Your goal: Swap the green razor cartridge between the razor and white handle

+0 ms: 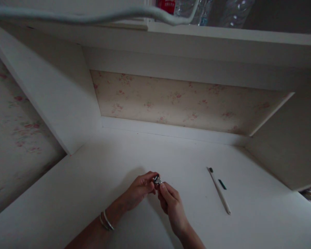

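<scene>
Small shiny metal bit (157,180) pinched btwn left hand (141,189) & right hand (171,204) fingertips, just above desk (93,180). Could slip & drop: tiny, thin grip, dim light. White pen (219,191) well apart.

Item: small shiny metal object (157,180), silvery with dark parts, pinched between my fingertips just above the white desk (93,193); I cannot make out finer details.
</scene>
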{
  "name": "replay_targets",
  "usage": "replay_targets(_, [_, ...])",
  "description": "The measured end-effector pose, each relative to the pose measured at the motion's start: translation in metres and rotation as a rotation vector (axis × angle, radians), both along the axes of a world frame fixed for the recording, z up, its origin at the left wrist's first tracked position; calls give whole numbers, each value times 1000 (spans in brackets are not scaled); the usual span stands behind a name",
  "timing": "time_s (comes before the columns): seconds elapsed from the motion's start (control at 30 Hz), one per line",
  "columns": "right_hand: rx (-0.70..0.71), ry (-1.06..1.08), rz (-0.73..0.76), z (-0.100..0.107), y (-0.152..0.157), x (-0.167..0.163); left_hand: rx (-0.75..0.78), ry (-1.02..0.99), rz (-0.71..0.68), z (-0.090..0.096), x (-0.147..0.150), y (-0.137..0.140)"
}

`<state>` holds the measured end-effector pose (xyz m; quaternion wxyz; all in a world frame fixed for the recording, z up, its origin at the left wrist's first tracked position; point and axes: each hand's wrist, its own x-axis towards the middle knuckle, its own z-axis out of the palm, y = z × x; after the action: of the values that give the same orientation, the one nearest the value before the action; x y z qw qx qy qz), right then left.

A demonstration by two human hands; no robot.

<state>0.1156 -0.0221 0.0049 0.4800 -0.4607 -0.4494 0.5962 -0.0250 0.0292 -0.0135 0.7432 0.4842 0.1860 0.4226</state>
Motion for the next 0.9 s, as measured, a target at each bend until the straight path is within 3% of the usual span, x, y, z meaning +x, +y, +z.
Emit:
replay_targets(0.3, [-84,134,162,8,1,8,82,62,37,4,-4,-1])
replay_targets(0.5, [-112,275,281,8,1,11,50,49,-48,12,-8,-1])
replay_targets(0.7, [-128,258,288,7,1,13,43,114,-71,21,-15,-1])
replay_targets(0.9, [-117,219,332,8,-1,14,40,188,-114,18,-22,2])
